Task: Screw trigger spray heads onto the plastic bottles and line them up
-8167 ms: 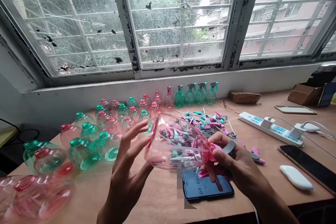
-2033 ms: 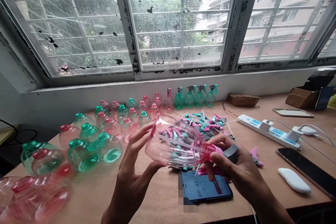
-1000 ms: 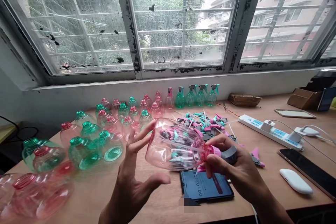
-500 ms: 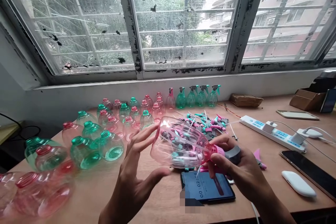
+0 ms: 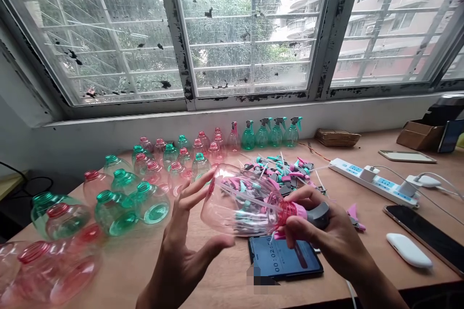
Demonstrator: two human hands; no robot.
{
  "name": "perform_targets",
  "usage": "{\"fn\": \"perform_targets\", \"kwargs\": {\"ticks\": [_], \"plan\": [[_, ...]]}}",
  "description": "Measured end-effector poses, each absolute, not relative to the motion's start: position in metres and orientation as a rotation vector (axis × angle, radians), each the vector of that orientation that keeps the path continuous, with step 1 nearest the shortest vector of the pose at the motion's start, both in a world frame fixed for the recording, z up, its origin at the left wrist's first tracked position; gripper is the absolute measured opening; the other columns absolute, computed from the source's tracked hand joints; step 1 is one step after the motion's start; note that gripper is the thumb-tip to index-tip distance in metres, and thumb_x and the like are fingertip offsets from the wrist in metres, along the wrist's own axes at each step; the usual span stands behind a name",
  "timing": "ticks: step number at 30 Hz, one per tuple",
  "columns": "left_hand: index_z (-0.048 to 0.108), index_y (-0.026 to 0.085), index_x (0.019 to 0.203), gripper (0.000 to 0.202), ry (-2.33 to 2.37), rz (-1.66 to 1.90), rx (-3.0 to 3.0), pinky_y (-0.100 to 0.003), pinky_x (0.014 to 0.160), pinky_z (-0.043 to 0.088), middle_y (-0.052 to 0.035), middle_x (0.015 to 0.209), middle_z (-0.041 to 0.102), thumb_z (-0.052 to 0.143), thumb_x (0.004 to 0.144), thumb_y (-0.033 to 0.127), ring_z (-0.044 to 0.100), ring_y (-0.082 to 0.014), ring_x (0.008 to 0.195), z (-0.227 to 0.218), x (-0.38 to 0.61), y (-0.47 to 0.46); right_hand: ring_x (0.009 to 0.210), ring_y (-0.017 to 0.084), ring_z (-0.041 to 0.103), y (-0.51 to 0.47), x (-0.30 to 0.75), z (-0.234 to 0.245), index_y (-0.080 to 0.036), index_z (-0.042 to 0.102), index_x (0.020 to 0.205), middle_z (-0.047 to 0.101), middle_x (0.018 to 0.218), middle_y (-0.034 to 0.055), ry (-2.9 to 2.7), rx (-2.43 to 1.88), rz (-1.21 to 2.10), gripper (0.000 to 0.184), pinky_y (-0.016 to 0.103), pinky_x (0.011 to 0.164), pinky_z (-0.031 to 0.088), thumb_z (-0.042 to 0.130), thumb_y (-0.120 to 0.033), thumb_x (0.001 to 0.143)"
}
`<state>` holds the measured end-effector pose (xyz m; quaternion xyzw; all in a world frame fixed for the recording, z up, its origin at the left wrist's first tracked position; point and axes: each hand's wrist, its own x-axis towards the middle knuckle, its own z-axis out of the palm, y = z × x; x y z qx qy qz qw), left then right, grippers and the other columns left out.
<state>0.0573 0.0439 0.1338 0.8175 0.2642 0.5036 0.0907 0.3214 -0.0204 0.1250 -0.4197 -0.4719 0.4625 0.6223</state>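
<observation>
A clear pink bottle [image 5: 232, 207] lies tilted on its side in the air, its base toward the left. My right hand [image 5: 326, 231] is closed around the pink-and-grey spray head [image 5: 315, 215] at the bottle's neck. At the base, my left hand [image 5: 188, 236] is open, with fingers spread and stretched along the upper edge. Its thumb lies under the bottle's lower side; whether it presses there I cannot tell. Behind the bottle is a pile of pink, teal and grey spray heads [image 5: 286, 171], some with white tubes.
Several open-necked pink and green bottles [image 5: 125, 181] stand on the left. Bottles with spray heads [image 5: 277, 133] line the wall. A phone showing a timer [image 5: 286, 258] lies below my hands. At right are a power strip [image 5: 373, 181], a dark phone [image 5: 424, 231] and a white case [image 5: 409, 250].
The bottle has shifted slightly left and down and appears turned about its length. Both hands keep nearly the same places, and the view has moved a little.
</observation>
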Motion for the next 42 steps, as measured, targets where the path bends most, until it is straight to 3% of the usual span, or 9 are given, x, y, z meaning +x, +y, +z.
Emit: {"fn": "perform_targets", "kwargs": {"ticks": [4,8,14,20,27,32,37,39,42], "plan": [[0.052,0.036,0.154,0.058,0.736,1.501,2.382,-0.039,0.131,0.042,-0.0036,0.169,0.054,0.076,0.101,0.034,0.048,-0.0228,0.159,0.1336,0.0579,0.0459,0.057,0.02,0.078,-0.0201,0.3233,0.1253,-0.022,0.071,0.096,0.077,0.062,-0.0015,-1.098,-0.946,1.088,0.035,0.029,0.059,0.066,0.093,-0.048,0.086],[0.049,0.037,0.158,0.065,0.704,1.536,2.444,-0.042,0.132,0.04,-0.0044,0.168,0.053,0.072,0.101,0.015,0.047,-0.0226,0.159,0.1319,0.0572,0.0483,0.055,0.017,0.077,-0.02,0.3243,0.1261,-0.022,0.07,0.096,0.082,0.071,0.0,-1.027,-0.891,1.157,0.037,0.033,0.065,0.071,0.094,-0.047,0.085],[0.051,0.035,0.152,0.064,0.751,1.48,2.395,-0.062,0.139,0.02,-0.0093,0.168,0.056,0.081,0.097,0.036,0.05,-0.0318,0.158,0.1326,0.0577,0.0447,0.054,0.021,0.075,-0.0202,0.3218,0.1268,-0.023,0.069,0.096,0.076,0.059,-0.0011,-1.079,-0.967,1.105,0.037,0.03,0.051,0.066,0.093,-0.048,0.085],[0.053,0.038,0.152,0.062,0.625,1.538,2.37,-0.05,0.131,0.042,-0.0053,0.17,0.051,0.076,0.099,0.015,0.046,-0.0267,0.16,0.1315,0.057,0.0481,0.052,0.015,0.074,-0.0193,0.3228,0.1266,-0.022,0.07,0.093,0.078,0.07,-0.0023,-1.001,-0.854,1.163,0.035,0.032,0.062,0.07,0.095,-0.045,0.084],[0.054,0.033,0.145,0.057,0.698,1.472,2.325,-0.053,0.132,0.039,-0.009,0.17,0.052,0.083,0.095,0.034,0.045,-0.0299,0.161,0.1319,0.0539,0.0443,0.059,0.021,0.079,-0.0205,0.3239,0.1243,-0.023,0.069,0.097,0.078,0.059,-0.0006,-1.147,-1.019,1.045,0.038,0.028,0.055,0.065,0.093,-0.049,0.086],[0.052,0.037,0.151,0.059,0.634,1.48,2.369,-0.05,0.132,0.041,-0.0061,0.173,0.048,0.076,0.1,0.02,0.042,-0.0261,0.163,0.1346,0.0527,0.0462,0.054,0.019,0.077,-0.0179,0.3264,0.1236,-0.022,0.066,0.095,0.078,0.059,-0.0002,-1.127,-0.95,1.176,0.039,0.017,0.038,0.049,0.091,-0.052,0.087],[0.048,0.035,0.156,0.068,0.665,1.457,2.42,-0.056,0.134,0.037,-0.0095,0.17,0.052,0.077,0.098,0.017,0.046,-0.0294,0.16,0.1327,0.0532,0.0459,0.055,0.017,0.077,-0.0182,0.3262,0.1251,-0.021,0.069,0.094,0.079,0.067,-0.0008,-1.022,-0.849,1.229,0.038,0.033,0.063,0.07,0.096,-0.047,0.084],[0.049,0.033,0.154,0.068,0.686,1.429,2.394,-0.059,0.137,0.031,-0.0109,0.171,0.05,0.082,0.096,0.026,0.044,-0.0312,0.161,0.1314,0.054,0.044,0.054,0.017,0.076,-0.0193,0.3243,0.1259,-0.021,0.07,0.095,0.078,0.069,-0.0016,-1.002,-0.857,1.188,0.038,0.035,0.067,0.071,0.096,-0.046,0.083],[0.052,0.034,0.147,0.055,0.649,1.457,2.32,-0.05,0.135,0.038,-0.0082,0.173,0.049,0.079,0.099,0.03,0.042,-0.0268,0.163,0.1301,0.0555,0.0427,0.054,0.015,0.074,-0.0204,0.3214,0.1267,-0.022,0.071,0.096,0.076,0.068,-0.0033,-1.002,-0.871,1.111,0.035,0.029,0.061,0.068,0.095,-0.046,0.085]]}}
